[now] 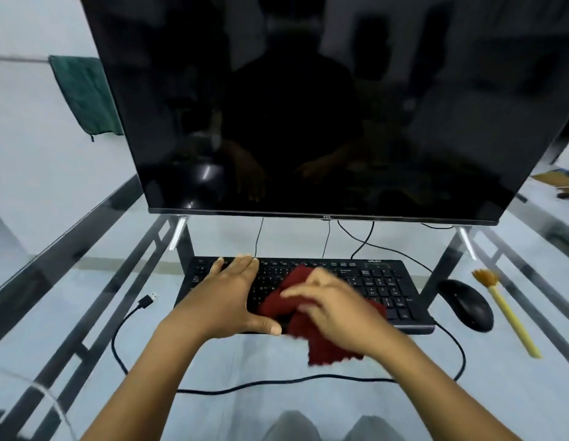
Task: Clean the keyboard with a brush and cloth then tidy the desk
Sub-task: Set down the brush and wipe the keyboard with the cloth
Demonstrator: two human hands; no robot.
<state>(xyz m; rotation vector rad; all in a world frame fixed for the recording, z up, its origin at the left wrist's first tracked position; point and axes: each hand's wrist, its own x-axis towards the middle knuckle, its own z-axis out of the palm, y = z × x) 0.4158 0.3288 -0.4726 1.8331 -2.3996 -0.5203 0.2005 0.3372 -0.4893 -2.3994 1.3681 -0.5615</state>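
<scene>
One piece of writing could be read: the letters TCL on the lower bezel of the dark monitor (pixel 308 106), well beyond your fingers. The key legends on the black keyboard (pixel 381 281) were too blurred to read.

Your left hand (pixel 227 297) lay flat, palm down, on the left part of the keyboard, fingers (pixel 245 265) stretched out together toward its far edge and the thumb along the near edge; it gripped nothing. Your right hand (pixel 337 308) reached in from the right, blurred, its fingers curled around a dark red cloth (pixel 289 291) bunched over the middle keys. One corner of the cloth hung off the near edge onto the glass counter (pixel 86 297).

Right of your right fingers, off the keyboard's end, sat a black mouse (pixel 466 303), and just beyond it lay a yellow-handled brush (pixel 509 316), bristles pointing away from you. Left of your left fingers, a loose USB plug (pixel 148 300) rested on the counter.
</scene>
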